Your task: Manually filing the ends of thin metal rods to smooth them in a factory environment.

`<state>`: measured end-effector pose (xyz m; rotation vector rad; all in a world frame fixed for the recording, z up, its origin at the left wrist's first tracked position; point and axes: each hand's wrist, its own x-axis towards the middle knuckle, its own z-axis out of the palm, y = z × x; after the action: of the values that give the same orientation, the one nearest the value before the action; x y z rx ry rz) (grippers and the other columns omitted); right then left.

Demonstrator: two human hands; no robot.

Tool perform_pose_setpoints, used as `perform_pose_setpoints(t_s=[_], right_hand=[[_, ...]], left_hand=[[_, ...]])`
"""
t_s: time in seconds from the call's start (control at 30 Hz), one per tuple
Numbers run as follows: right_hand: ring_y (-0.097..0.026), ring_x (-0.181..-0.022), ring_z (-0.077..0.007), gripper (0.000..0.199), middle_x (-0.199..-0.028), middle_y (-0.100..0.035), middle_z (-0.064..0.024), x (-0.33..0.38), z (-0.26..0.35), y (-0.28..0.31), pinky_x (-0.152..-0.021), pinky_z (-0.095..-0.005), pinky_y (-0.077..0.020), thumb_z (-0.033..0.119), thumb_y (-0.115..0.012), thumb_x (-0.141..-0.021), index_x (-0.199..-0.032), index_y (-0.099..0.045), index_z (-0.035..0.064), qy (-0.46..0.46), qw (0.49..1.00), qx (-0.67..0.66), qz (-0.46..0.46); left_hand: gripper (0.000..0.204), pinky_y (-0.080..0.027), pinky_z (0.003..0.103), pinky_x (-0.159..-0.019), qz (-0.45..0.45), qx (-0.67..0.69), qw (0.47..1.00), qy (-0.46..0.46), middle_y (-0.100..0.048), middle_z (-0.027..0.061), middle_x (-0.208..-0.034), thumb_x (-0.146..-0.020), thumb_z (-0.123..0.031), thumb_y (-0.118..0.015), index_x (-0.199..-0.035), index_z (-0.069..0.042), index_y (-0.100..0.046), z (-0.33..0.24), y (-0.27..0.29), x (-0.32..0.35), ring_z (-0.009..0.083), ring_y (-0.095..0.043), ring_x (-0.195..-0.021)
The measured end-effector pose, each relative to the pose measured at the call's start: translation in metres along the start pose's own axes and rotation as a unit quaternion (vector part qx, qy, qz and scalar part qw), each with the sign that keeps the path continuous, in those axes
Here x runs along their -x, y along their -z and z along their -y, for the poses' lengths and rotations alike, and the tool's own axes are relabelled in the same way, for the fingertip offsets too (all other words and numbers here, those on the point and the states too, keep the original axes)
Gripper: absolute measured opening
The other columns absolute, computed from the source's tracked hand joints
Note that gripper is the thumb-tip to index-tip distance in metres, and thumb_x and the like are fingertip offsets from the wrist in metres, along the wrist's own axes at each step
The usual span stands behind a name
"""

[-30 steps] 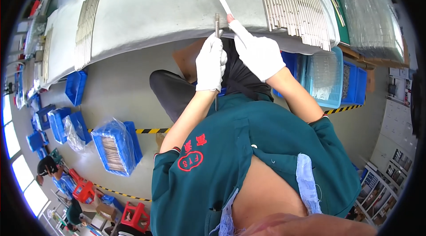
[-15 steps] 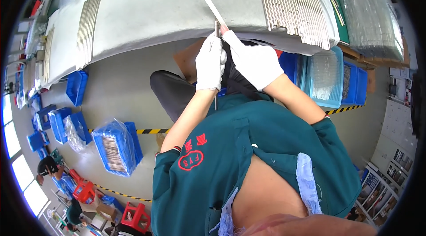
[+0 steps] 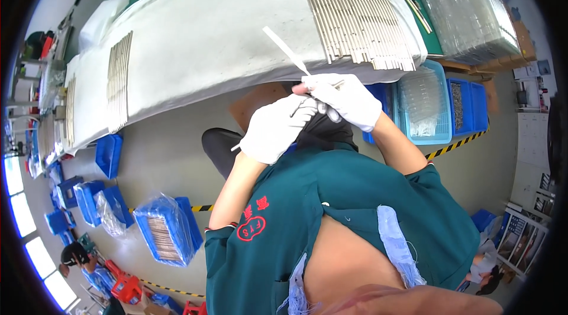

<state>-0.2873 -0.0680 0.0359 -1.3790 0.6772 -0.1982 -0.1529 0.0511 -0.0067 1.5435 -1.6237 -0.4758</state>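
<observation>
My left hand [image 3: 273,128], in a white glove, is closed around a thin metal rod [image 3: 235,148]. One end of the rod sticks out below that hand near the wrist, and the glove hides most of its length. Close beside it, my right hand [image 3: 350,100] is closed too, gloved in white with a bare thumb tip showing. A narrow, flat white strip [image 3: 286,51] juts from its fingers up over the table edge. Both hands meet in front of my body, and their fingers hide where the rod and strip come together.
On the white-covered table [image 3: 207,31] lie a wide row of metal rods [image 3: 355,19] at right and a smaller rod row [image 3: 120,81] at left. Clear plastic trays [image 3: 464,10] are stacked far right. Below stand a light-blue basket [image 3: 445,122] and a bagged blue crate [image 3: 165,232].
The rod has gone from upright to slanting across my body. My left hand has turned and dropped, and my right hand has moved lower with the strip. The view has shifted.
</observation>
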Motion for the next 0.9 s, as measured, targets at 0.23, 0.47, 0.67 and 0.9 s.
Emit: perform_pose_setpoints(t_s=[0.23,0.47,0.67,0.9], right_hand=[[-0.043,-0.051,-0.0024,0.029,-0.066,-0.056,0.0010,0.018,0.018,0.050,-0.044,-0.0175,-0.0313,0.024,-0.049,-0.091,-0.096,-0.064,0.0003,0.223,0.904,-0.067,-0.360],[-0.045,-0.057,-0.0033,0.021,-0.075,-0.057,0.0015,-0.014,-0.035,0.127,-0.051,-0.0186,-0.0353,0.017,-0.051,-0.091,-0.098,-0.065,0.0018,0.363,0.774,0.262,-0.447],[-0.060,-0.089,-0.0225,0.030,-0.095,-0.065,-0.0084,-0.001,-0.040,0.124,-0.083,-0.0313,-0.0460,0.010,-0.066,-0.075,-0.105,-0.064,0.0074,0.307,0.735,0.513,-0.320],[-0.056,-0.092,-0.0310,0.074,-0.098,-0.059,-0.0136,-0.002,-0.020,0.114,-0.082,-0.0365,-0.0440,0.029,-0.078,-0.055,-0.119,-0.053,0.0027,0.252,0.716,0.615,-0.215]], left_hand=[[0.039,-0.047,0.040,-0.081,-0.245,-0.313,0.917,-0.036,-0.059,0.0174,-0.101,-0.070,-0.019,-0.071,-0.104,-0.005,-0.060,0.009,0.062,-0.043,0.0340,-0.057,-0.092],[0.049,-0.041,0.041,-0.089,-0.212,-0.570,0.772,0.187,-0.053,0.0180,-0.116,-0.083,-0.039,-0.054,-0.115,-0.002,-0.054,0.120,0.154,-0.002,0.0324,-0.051,-0.103],[0.049,-0.037,0.044,-0.088,-0.167,-0.551,0.740,0.349,-0.055,0.0140,-0.110,-0.086,-0.047,-0.043,-0.103,-0.005,-0.059,0.167,0.202,0.030,0.0294,-0.050,-0.105],[0.034,-0.045,0.045,-0.075,-0.170,-0.525,0.758,0.348,-0.062,0.0131,-0.090,-0.083,-0.040,-0.046,-0.090,-0.011,-0.063,0.155,0.205,0.000,0.0296,-0.060,-0.086]])
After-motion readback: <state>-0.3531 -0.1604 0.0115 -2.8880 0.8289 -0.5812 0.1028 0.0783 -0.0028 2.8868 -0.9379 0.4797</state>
